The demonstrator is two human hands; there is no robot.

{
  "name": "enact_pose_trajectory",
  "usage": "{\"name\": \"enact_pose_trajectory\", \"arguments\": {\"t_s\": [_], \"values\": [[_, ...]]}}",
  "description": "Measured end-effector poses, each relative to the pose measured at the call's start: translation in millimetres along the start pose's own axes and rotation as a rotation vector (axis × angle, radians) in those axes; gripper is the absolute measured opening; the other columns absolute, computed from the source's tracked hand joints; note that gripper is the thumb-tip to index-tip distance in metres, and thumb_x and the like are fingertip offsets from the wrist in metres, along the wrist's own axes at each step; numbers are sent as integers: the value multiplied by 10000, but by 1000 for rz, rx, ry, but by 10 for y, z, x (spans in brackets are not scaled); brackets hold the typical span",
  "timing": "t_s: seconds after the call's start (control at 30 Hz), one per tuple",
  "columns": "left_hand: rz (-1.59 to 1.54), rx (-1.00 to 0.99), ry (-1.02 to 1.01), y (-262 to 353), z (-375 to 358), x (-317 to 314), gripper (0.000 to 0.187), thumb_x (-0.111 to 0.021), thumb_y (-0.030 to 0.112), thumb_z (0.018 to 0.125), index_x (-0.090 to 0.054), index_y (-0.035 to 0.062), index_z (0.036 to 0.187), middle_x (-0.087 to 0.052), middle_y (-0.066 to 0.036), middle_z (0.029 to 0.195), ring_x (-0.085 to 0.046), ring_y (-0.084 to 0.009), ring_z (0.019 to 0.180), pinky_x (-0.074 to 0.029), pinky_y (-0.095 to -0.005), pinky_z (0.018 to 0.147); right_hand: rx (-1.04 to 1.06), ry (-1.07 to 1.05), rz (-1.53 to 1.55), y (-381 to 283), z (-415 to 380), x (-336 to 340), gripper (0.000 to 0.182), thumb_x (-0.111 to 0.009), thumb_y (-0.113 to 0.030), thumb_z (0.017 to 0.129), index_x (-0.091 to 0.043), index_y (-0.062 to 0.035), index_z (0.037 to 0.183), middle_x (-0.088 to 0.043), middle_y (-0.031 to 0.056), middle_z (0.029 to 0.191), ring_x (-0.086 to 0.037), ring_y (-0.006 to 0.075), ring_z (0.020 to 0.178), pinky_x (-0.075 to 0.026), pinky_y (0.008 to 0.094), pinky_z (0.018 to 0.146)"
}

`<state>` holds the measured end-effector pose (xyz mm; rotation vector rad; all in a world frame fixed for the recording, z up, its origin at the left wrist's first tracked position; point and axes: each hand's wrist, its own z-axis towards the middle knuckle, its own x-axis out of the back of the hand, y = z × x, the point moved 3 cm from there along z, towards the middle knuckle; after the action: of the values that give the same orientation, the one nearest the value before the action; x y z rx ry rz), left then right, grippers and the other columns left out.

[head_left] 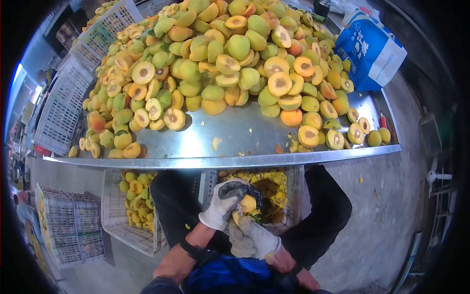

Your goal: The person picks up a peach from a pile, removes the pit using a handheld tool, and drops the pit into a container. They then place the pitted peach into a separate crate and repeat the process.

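My left hand (226, 205), in a white glove with dark fingers, is closed around a yellow peach piece (248, 204). Just below it, my right hand (252, 238) wears a stained whitish glove and has its fingers curled in. A yellow bit (236, 217) shows between the two hands, beside a thin shiny edge; whether my right hand grips a tool there is hidden. Both hands are above a crate (294, 196) between my knees, which contains yellow scraps and a dark brown mass.
A metal table (196, 139) in front bears a large heap of halved peaches (210, 59). On its right stand a blue bag (364, 49) and a red-handled object (383, 120). A crate of yellow peach pieces (137, 188) sits left of my legs, near stacked crates (73, 228).
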<state>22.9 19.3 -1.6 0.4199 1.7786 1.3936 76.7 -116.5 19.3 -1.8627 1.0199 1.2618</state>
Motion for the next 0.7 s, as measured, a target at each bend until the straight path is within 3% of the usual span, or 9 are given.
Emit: {"name": "enact_pose_trajectory", "arguments": {"t_s": [0.13, 0.27, 0.3, 0.37, 0.47, 0.57, 0.6, 0.67, 0.7], "values": [[-377, 83, 78, -311, 10, -157, 499, -683, 295, 808, -577, -49, 1153, -642, -117, 1081, -638, -199, 973, -513, -327, 885, 60, 18, 0, -21, -131, 57, 416, -556, -517, 924, -504, -127, 787, -395, -53, 551, -354, 103, 404, -289, 263, 419], [-205, 35, 448, -382, -62, 28, 438, -643, 298, 874, -576, -28, 1160, -630, -90, 1030, -635, -183, 937, -517, -316, 868, 133, 265, -392, -8, 16, 322, 209, -578, -290, 943, -545, -86, 917, -541, 42, 662, -487, 194, 463, -388, 312, 448], [-174, 49, 579, -392, -97, 53, 428, -629, 307, 894, -575, -23, 1161, -629, -86, 1014, -634, -184, 933, -517, -316, 867, 337, 331, -813, -68, -21, 333, 172, -597, -235, 890, -555, -72, 929, -558, 80, 727, -517, 242, 532, -414, 337, 485], [-368, 163, 738, -380, -50, 216, 603, -477, 582, 942, -494, 83, 1279, -593, -67, 1122, -619, -205, 1003, -535, -384, 862, 763, 418, -1660, -170, -107, 268, 197, -636, -123, 784, -574, -45, 954, -593, 157, 858, -575, 338, 671, -464, 386, 559], [-773, 103, 536, -43, -171, 292, 688, -385, 683, 912, -554, 90, 1218, -647, -132, 1125, -648, -267, 1036, -539, -410, 918, 206, 545, -1231, -132, -124, 941, 268, -637, -128, 784, -575, -25, 1024, -612, 178, 881, -614, 355, 725, -486, 409, 572], [-799, 116, 482, 219, -316, 369, 697, -345, 666, 934, -550, 66, 1223, -650, -139, 1131, -653, -266, 1025, -544, -408, 905, 292, 551, -1189, -360, -103, 943, 239, -583, -232, 878, -575, -38, 1018, -590, 124, 726, -584, 280, 597, -451, 374, 501], [-666, 51, 491, 282, -394, 437, 634, -339, 590, 977, -540, 51, 1244, -660, -133, 1089, -657, -248, 1002, -542, -392, 908, 307, 599, -1101, -379, -78, 923, 242, -565, -265, 905, -578, -44, 1003, -575, 99, 682, -561, 248, 555, -431, 359, 475], [324, -85, 597, 491, -655, 766, 383, -440, 285, 1002, -529, 0, 1244, -601, -122, 1194, -591, -229, 1097, -470, -370, 992, 266, 802, -704, -336, -62, 774, 270, -531, -327, 946, -591, -64, 935, -517, 25, 617, -474, 162, 472, -371, 314, 420], [-164, 52, 666, 617, -825, 914, 302, -494, 161, 979, -541, -28, 1209, -584, -114, 1220, -562, -237, 1136, -427, -376, 1039, 223, 892, -503, -283, -64, 748, 303, -514, -358, 967, -597, -74, 901, -488, -12, 584, -431, 119, 431, -341, 291, 392]]}}
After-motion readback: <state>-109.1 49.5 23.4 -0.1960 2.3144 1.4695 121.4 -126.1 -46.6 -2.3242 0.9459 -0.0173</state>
